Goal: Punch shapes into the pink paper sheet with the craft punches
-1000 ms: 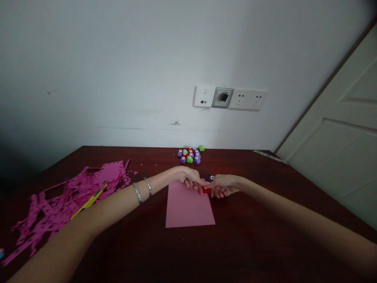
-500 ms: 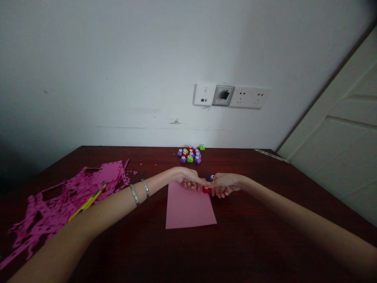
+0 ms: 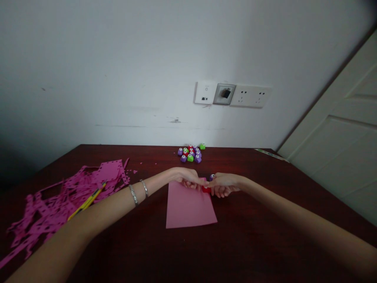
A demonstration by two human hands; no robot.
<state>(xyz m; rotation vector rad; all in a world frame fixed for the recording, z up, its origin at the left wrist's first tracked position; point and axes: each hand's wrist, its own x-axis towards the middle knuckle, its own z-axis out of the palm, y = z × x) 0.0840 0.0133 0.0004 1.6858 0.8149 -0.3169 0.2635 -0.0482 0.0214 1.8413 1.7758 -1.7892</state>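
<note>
Red punch (image 3: 206, 190) right between the two hands — it sits at the far right corner of the pink sheet (image 3: 190, 208), just past the left hand's fingertips and against the curled fingers of the right. Left hand (image 3: 188, 179) is narrow, fingers tucked in over the sheet, thumb reaching onto the punch; right hand (image 3: 225, 184) is closed round the other side, its thumb meeting the left one on top. Purple punch (image 3: 212, 177) just beyond the right hand — and a cluster of coloured punches (image 3: 191, 153) near the far edge of the table (image 3: 241, 243). Over towards the left edge, pink scraps (image 3: 112, 171) lie heaped, a yellow tool (image 3: 88, 202) across them.
</note>
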